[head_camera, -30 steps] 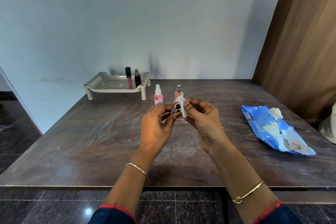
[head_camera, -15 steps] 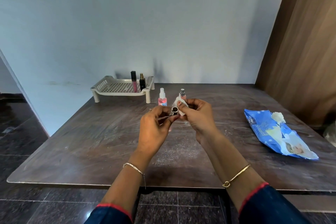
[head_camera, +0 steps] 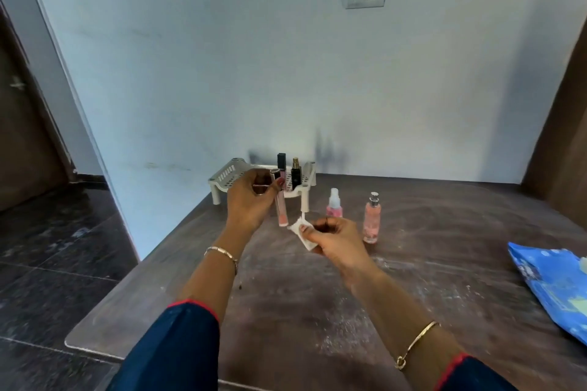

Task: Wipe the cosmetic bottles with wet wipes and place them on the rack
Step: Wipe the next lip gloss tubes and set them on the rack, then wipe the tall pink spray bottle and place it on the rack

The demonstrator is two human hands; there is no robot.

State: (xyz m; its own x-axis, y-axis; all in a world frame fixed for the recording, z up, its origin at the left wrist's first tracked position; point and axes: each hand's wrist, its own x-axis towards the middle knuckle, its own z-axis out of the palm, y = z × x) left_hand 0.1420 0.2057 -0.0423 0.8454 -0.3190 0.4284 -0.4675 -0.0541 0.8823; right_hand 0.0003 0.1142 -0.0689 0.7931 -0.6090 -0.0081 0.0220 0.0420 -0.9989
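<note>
**Head view**

- The left hand (head_camera: pixel 251 200) is at 11 o'clock of frame centre. Its fingers are curled, pinching a slim clear-pink lip-gloss tube (head_camera: pixel 281 209) at its cap end.
- The tube hangs near upright, clear of the dark brown bench (head_camera: pixel 413 279), directly in front of the cream perforated plastic rack (head_camera: pixel 224 174).
- Judgement: the cap-end grip leaves the wiped body free of fingers. The height suits setting the tube on the rack.
- The right hand (head_camera: pixel 336 241) is at 5 o'clock of the tube, fingers closed on a folded white wet wipe (head_camera: pixel 300 232). The wipe is just beside the tube's lower end; I cannot tell whether they touch.
- Judgement: the wipe is in hand for the next bottle.
- On the right part of the rack, a black-capped tube (head_camera: pixel 281 158) and a black bottle with gold top (head_camera: pixel 296 174) both stand upright.
- Two bottles stand on the bench, not yet racked:
  - a pink spray bottle with clear cap (head_camera: pixel 333 208), at 12 o'clock of the right hand
  - a pink glass bottle with silver top (head_camera: pixel 371 220), at 2 o'clock of the right hand
- A blue plastic wipe pack (head_camera: pixel 552 282) lies flat at 4 o'clock, by the frame edge.

**Writing**

None is legible. The pack print is blurred and the bottle labels are too small.
</note>
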